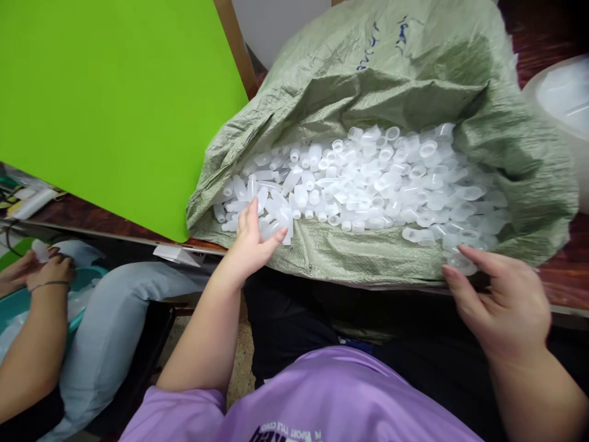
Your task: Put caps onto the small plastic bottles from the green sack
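Observation:
A woven sack (368, 252) lies on its side with its mouth facing me, full of small translucent white plastic pieces (368, 178), some tube-shaped, some with spoon-like ends. My left hand (253, 242) is at the left of the heap, thumb and fingers apart, touching the loose pieces there. At the right front edge of the sack, my right hand (506, 301) has its thumb and forefinger around a clear plastic piece (461, 263). The other fingers of that hand are partly hidden.
A bright green board (115, 104) covers the table to the left. At the right edge stands a translucent tub (561, 110). On the left, another person's hands (50, 270) hold a whitish piece over a teal basin (94, 273). Dark red wood (564, 270) shows under the sack.

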Available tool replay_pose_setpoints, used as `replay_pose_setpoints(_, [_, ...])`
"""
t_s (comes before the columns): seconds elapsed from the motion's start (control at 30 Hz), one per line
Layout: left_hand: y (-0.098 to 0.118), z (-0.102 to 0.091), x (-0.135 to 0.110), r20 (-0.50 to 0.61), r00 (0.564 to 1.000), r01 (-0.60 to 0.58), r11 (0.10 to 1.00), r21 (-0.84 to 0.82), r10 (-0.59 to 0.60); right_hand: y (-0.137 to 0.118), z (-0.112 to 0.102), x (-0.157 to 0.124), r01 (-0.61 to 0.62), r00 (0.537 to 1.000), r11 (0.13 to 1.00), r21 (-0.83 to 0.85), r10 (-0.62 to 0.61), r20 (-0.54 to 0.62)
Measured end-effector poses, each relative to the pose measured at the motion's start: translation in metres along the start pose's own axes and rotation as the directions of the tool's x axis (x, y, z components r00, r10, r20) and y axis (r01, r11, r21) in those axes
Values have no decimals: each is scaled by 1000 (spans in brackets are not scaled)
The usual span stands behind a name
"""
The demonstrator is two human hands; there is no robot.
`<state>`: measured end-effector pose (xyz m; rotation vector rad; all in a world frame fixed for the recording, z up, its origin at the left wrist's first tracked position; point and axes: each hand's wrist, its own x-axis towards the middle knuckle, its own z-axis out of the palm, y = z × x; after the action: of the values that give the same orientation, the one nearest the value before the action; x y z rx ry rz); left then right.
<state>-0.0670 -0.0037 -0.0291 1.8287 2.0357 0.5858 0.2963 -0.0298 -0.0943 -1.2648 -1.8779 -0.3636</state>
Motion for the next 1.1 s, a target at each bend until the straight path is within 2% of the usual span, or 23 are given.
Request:
replay_pose_setpoints(0.1, [-7,16,-5,-170,981,95,995,5,-93,-4,1,-3,0,999,999,43,3,-52])
replay_pose_setpoints(0.17, [-9,24,-8,-249,962,141,986,93,-114,-7,2,-4,7,999,998,65,-4,-52])
replay_pose_setpoints(0.27, [-4,28,-12,-276,956,176,946,272,-99,-11,3,-4,31,999,997,71,-29,-22])
replay_pose_setpoints(0.33, [1,23,-11,-231,968,175,927,333,-99,-12,3,-3,41,999,998,55,-41,-4])
replay_pose_setpoints(0.47, [6,10,3,-82,991,125,933,338,-103,-14,3,-2,45,999,999,28,-45,-11])
replay_pose_setpoints(0.63, [4,0,31,74,988,102,925,366,-138,-22,4,-2,15,999,998,63,-12,-51])
replay_pose_setpoints(0.8, [-1,-3,42,120,978,117,931,347,-168,-35,1,1,2,1000,986,164,0,-8])
replay_pose_setpoints(0.93, [-4,3,34,-11,979,197,935,296,-203,-41,-3,0,2,998,969,247,-19,66])
replay_pose_setpoints(1.1, [-9,15,24,-212,965,194,965,175,-155,-46,-3,0,-13,999,955,295,2,38])
